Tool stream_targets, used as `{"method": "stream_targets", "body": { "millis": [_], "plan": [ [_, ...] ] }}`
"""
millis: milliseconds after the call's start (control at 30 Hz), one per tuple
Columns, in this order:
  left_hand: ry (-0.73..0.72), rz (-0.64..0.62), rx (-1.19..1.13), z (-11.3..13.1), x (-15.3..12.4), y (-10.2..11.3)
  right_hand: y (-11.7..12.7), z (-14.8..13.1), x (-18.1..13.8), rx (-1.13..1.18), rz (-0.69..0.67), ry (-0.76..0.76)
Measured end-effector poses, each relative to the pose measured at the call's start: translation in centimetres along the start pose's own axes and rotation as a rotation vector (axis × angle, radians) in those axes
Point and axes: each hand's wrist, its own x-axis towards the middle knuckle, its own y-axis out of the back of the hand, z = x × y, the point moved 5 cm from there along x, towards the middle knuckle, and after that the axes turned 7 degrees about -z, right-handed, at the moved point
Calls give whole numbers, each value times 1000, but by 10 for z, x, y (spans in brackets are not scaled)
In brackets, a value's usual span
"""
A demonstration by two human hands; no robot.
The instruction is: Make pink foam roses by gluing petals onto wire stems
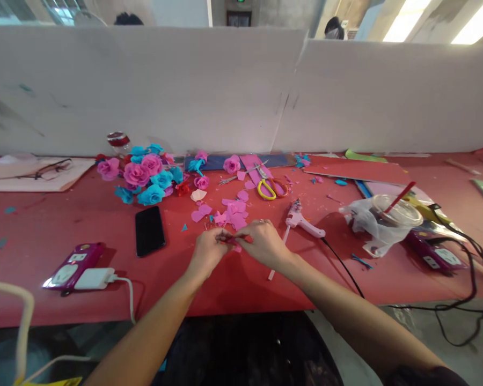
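Note:
My left hand (208, 250) and my right hand (262, 242) meet over the red table (241, 284), fingers pinched together on a small pink paper piece (230, 242) between them. Just beyond the hands lies a scatter of pink petal cutouts (231, 212). A pink glue gun (302, 219) rests to the right of my right hand, its black cord trailing off the table's front edge. A white glue stick (277, 254) lies under my right wrist.
Finished pink and blue paper roses (143, 174) cluster at the back left. A black phone (149, 230), yellow scissors (268, 188), a pink power strip (72, 268) with a white charger, and a plastic cup in a bag (386, 217) lie around. A grey partition (241, 91) closes the back.

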Motion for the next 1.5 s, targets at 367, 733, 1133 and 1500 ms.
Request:
{"method": "stream_targets", "body": {
  "millis": [367,733,1133,1500],
  "plan": [
    [-164,174,-430,28,-15,11,23,50,20,707,409,-326],
    [-331,250,-599,48,-15,11,16,6,56,878,573,-359],
    [-338,153,-735,63,-8,-11,49,-2,62,983,612,-265],
    [-333,137,-771,56,3,-14,50,-7,59,1115,630,-244]
  ]
}}
